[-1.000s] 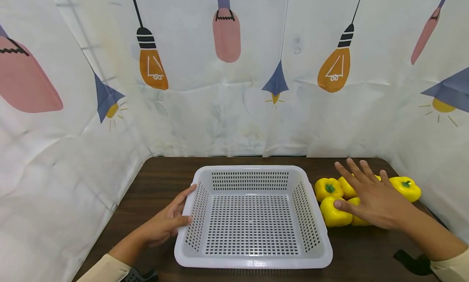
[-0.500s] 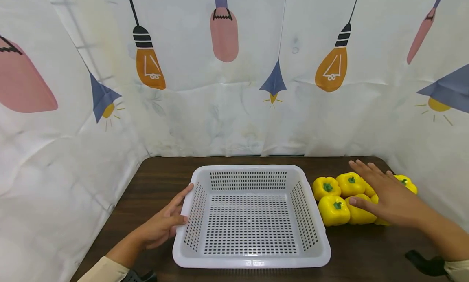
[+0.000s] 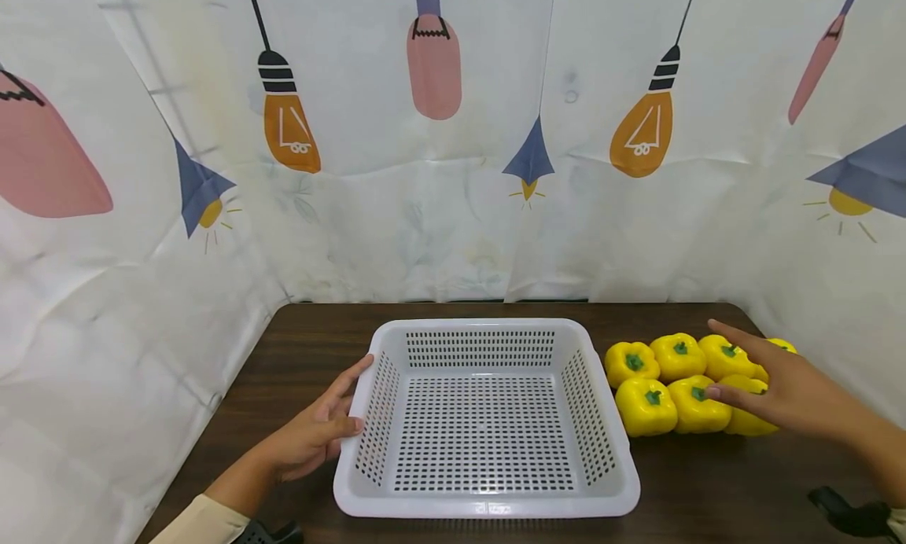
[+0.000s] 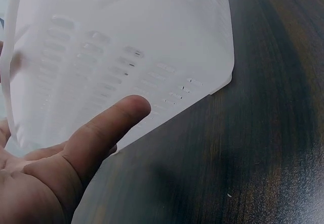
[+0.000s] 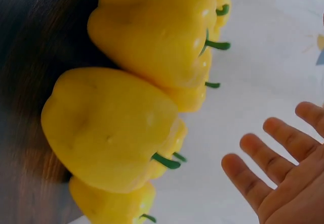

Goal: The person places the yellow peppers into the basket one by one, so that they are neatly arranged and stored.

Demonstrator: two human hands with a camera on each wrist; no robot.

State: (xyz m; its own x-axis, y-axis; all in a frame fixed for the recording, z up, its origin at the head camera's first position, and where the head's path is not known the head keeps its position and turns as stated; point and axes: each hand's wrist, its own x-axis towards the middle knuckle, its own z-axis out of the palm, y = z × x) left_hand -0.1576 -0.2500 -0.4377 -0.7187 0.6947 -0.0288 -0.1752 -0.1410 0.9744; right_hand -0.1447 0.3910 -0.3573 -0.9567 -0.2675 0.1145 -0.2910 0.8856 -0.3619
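Note:
A white perforated plastic basket (image 3: 488,505) sits on the dark table, with nothing inside it. My left hand (image 3: 311,436) rests at its left side, fingers extended against the rim. In the left wrist view the thumb (image 4: 109,128) lies straight along the outer wall. Several yellow bell peppers (image 3: 646,407) with green stems stand in two rows right of the basket. My right hand (image 3: 793,391) hovers over the right end of these rows, fingers spread and holding nothing, hiding part of the rearmost peppers. The right wrist view shows a nearby pepper (image 5: 106,128) apart from the fingers.
The dark wooden table (image 3: 318,332) ends at a white curtain (image 3: 382,237) printed with lamps and bulbs. Black straps (image 3: 845,512) show by both wrists.
My right hand has moved right across the peppers, uncovering more of them. The left hand and basket stay put relative to each other; the whole view shifted slightly.

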